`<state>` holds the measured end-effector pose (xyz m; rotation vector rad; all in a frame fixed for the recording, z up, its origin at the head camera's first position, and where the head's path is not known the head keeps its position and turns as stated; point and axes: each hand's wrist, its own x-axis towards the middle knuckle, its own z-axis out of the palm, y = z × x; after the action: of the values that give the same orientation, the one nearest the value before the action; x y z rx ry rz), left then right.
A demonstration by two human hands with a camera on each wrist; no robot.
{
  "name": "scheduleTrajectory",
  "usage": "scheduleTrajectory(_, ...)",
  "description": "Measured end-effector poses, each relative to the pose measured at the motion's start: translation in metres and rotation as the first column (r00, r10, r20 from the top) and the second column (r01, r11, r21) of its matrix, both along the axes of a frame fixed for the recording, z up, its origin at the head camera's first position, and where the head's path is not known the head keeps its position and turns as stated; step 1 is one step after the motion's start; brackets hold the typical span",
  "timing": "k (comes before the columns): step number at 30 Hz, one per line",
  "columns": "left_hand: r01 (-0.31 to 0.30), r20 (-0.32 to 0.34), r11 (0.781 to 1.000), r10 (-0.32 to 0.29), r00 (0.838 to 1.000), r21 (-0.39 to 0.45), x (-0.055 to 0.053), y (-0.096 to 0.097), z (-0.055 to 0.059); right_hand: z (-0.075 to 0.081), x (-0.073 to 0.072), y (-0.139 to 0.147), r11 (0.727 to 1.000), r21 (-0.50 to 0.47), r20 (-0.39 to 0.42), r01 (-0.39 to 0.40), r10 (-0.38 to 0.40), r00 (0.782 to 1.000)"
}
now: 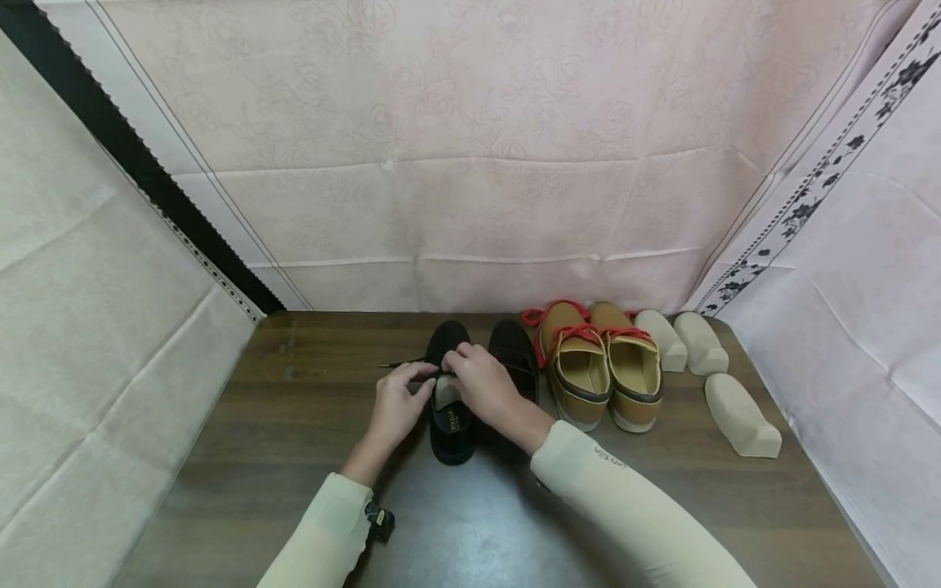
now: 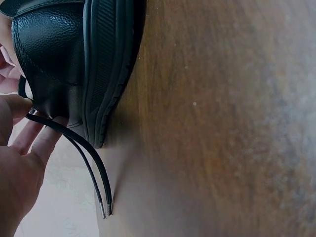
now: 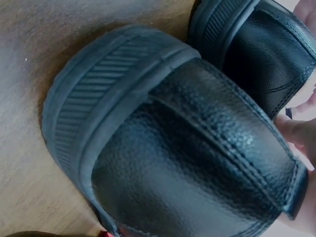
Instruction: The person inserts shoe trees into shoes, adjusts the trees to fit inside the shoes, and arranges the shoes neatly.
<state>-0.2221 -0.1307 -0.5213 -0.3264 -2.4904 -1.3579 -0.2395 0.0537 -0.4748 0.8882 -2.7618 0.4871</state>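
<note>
A black leather shoe (image 1: 452, 449) with a light insole stands between my hands, toe pointing away. My left hand (image 1: 397, 403) is at its left side, thumb and finger pinching the black shoelace (image 2: 104, 173). Two lace ends with metal tips hang from that hand in the left wrist view. My right hand (image 1: 479, 380) reaches over from the right, fingers curled at the lace on top of the shoe; its fingertips are partly hidden. The matching black shoe (image 1: 507, 335) stands just right of it, partly behind my right hand, and its heel (image 3: 118, 89) fills the right wrist view.
A pair of tan shoes with red laces, the left one (image 1: 562, 318) and the right one (image 1: 636, 416), stands right of the black pair. Three cream shoe-shaped inserts (image 1: 741, 416) lie farther right on the wooden tabletop (image 1: 294, 457). Patterned cloth (image 1: 470, 204) hangs behind.
</note>
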Motion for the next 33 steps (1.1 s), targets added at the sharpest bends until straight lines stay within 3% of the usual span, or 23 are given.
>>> scheduleTrajectory(5, -0.013, -0.01, 1.0, 0.013, 1.0, -0.002, -0.0006, 0.0005, -0.001, -0.0033, -0.0012, 0.002, 1.0, 0.013, -0.043, -0.009, 0.009, 0.999)
scheduleTrajectory(10, -0.032, -0.035, 0.999, 0.032, 0.999, -0.005, -0.0007, 0.0015, -0.0023, -0.0022, -0.0038, 0.0054, 1.0, -0.003, -0.031, -0.008, 0.008, 0.999)
scheduleTrajectory(17, -0.036, -0.019, 0.999, 0.035, 0.999, -0.011, 0.0002, 0.0019, -0.0029, 0.0024, -0.0044, 0.0063, 1.0, -0.007, -0.004, 0.001, -0.001, 1.0)
scheduleTrajectory(23, -0.033, 0.056, 0.999, 0.034, 0.998, -0.013, 0.0023, 0.0013, -0.0026, 0.0025, -0.0041, 0.0052, 0.999, -0.04, 0.043, 0.001, 0.001, 0.999)
scheduleTrajectory(33, -0.095, 0.176, 0.995, 0.089, 0.98, 0.027, 0.0052, 0.0034, 0.005, 0.0042, -0.006, 0.0039, 0.999, -0.042, 0.063, 0.005, -0.002, 0.998)
